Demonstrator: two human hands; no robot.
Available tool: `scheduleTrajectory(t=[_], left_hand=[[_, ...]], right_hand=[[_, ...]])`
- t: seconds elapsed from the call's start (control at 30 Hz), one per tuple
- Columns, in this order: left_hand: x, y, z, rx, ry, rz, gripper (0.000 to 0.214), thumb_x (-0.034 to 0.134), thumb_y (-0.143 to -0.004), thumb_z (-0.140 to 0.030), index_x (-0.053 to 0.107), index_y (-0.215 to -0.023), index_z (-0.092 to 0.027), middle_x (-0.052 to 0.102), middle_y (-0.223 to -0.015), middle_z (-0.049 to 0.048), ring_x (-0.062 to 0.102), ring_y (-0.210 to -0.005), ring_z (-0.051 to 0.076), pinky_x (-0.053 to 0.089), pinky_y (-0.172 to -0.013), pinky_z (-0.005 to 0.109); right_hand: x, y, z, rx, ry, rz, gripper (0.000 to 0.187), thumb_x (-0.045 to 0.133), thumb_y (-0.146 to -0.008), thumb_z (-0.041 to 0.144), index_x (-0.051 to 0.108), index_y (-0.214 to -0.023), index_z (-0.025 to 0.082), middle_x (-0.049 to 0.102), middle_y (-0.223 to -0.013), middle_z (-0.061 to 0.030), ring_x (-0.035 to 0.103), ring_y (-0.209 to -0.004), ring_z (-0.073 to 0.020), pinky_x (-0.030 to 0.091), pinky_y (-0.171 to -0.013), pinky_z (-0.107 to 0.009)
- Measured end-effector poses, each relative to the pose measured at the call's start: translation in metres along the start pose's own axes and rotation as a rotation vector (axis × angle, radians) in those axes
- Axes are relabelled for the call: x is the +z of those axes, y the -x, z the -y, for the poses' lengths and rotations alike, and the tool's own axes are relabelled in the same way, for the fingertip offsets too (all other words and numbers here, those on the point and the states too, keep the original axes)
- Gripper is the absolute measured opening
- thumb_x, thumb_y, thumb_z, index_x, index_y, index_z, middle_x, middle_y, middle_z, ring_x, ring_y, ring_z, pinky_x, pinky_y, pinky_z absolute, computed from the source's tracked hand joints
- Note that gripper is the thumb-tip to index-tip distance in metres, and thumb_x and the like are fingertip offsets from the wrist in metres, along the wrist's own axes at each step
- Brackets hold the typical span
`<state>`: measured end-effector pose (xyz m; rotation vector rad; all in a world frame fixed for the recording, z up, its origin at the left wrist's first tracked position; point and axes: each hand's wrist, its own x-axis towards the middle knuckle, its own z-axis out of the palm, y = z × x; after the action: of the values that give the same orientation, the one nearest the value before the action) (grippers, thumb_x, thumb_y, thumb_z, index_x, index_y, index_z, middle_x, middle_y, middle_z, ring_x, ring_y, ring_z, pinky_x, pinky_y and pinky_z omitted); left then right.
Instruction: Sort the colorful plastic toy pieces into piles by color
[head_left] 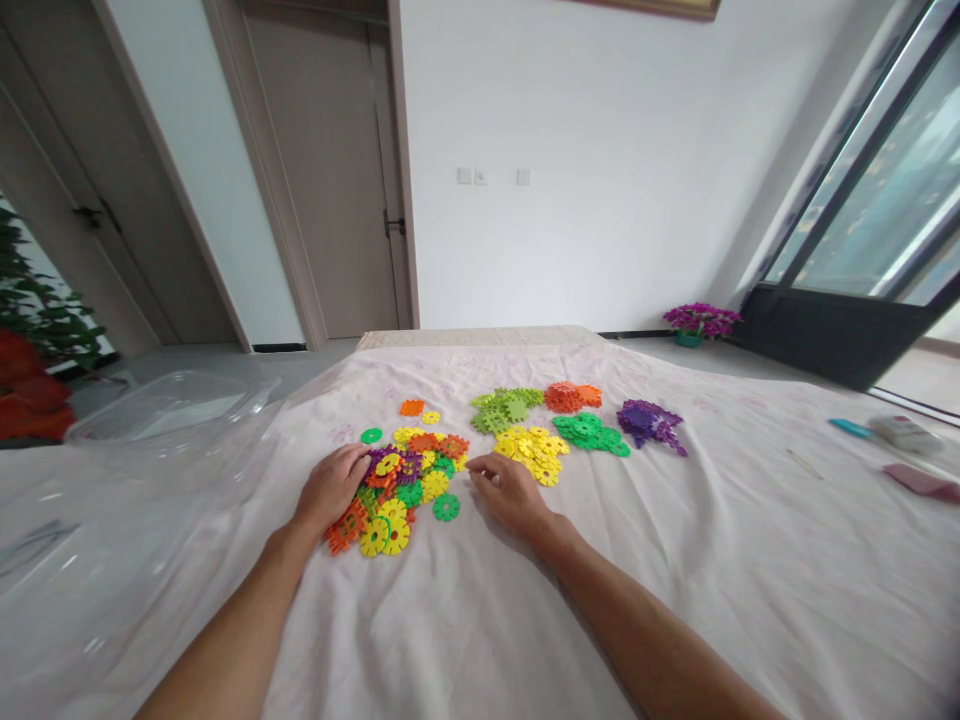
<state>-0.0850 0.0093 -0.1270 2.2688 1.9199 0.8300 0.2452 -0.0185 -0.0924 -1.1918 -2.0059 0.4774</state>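
Two-handed, flanking mixed pile (409, 492): touching left edge with left hand (332, 487), stationing right hand (515, 490) at right edge; not discerning grip closure.

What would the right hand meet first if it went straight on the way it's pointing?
Most likely the mixed-color pile: the right hand points left toward its edge, though depth there is hard to judge.

Bright, soft light, strongest at glass door (874, 190), far right; glare spots on clear plastic (97, 590), near left; edges stretched, blurry.
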Motion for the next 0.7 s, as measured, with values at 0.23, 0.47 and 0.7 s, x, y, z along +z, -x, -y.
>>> scheduleTrajectory(t=[0.23,0.47,0.7], left_hand=[[-0.003,0.0,-0.003,-0.012,0.011,-0.003,0.047,0.032,-0.095,-0.042,0.065,-0.119,-0.019,0.063,-0.129,0.0062,0.055,-0.123,0.021,0.039,-0.109,0.036],[-0.002,0.0,-0.002,-0.016,0.012,-0.005,0.048,0.033,-0.094,-0.042,0.064,-0.12,-0.018,0.063,-0.13,0.0078,0.055,-0.123,0.022,0.038,-0.109,0.037],[-0.003,0.001,-0.003,-0.012,0.001,0.019,0.05,0.029,-0.095,-0.044,0.063,-0.121,-0.018,0.062,-0.131,0.0072,0.054,-0.124,0.021,0.037,-0.11,0.037]], right_hand=[[-0.002,0.007,0.021,-0.176,0.155,0.235,0.024,0.071,-0.079,0.038,0.071,-0.1,0.026,0.07,-0.092,-0.0003,0.059,-0.087,-0.0167,0.041,-0.08,-0.028],[0.002,0.009,0.031,-0.28,0.349,0.284,0.028,0.066,-0.084,0.047,0.069,-0.1,0.024,0.065,-0.097,-0.0034,0.052,-0.091,-0.0191,0.038,-0.078,-0.029],[0.004,0.007,0.022,-0.2,0.308,0.179,0.032,0.04,-0.101,0.033,0.067,-0.088,0.02,0.065,-0.089,-0.0038,0.057,-0.083,-0.0144,0.039,-0.073,-0.024]])
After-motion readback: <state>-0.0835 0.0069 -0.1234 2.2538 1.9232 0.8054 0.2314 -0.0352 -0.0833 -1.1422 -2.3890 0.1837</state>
